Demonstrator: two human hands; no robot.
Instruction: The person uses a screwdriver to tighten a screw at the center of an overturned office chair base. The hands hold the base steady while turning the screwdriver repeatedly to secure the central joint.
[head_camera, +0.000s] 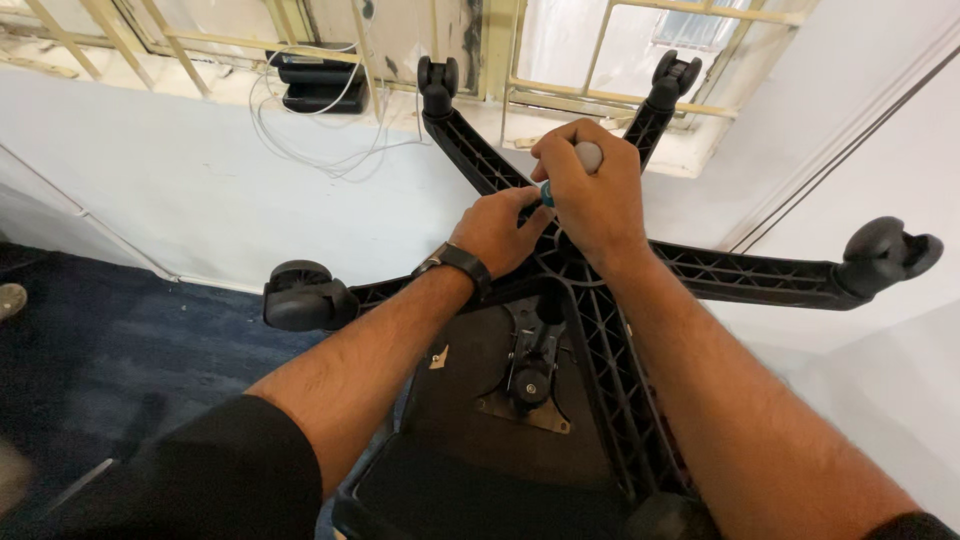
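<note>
Office chair is flipped upside down, five-star base (700, 270) facing the camera at frame centre, so the hub and the underside of the seat (470, 370) are reachable from above. Right hand (590, 190) is a closed fist around a tool with a white rounded handle end (588, 155) and a teal band showing just below the fingers; looks like a screwdriver, tip hidden behind the hands so can't confirm. Grip is fully wrapped, thumb side up, tool pointing down into the hub at the middle of the frame. Left hand (500, 232) sits just below-left of it, fingers curled and touching the tool shaft or the hub beside it, likely steadying or guiding the tip; whether it actually clamps anything I can't tell. Wristwatch (455, 262) on the left wrist. Both forearms come in from the bottom corners and converge on the hub, elbows spread, wrists bent slightly down. Casters visible: one at left (305, 297), one at right (885, 250), two at the top (437, 78) (676, 72) by the window grille (640, 60). Seat tilt mechanism (530, 375) sits below the hub. White cables (320, 140) and a black box (320, 80) on the sill, upper left. Blue carpet (110, 360) at lower left.
</note>
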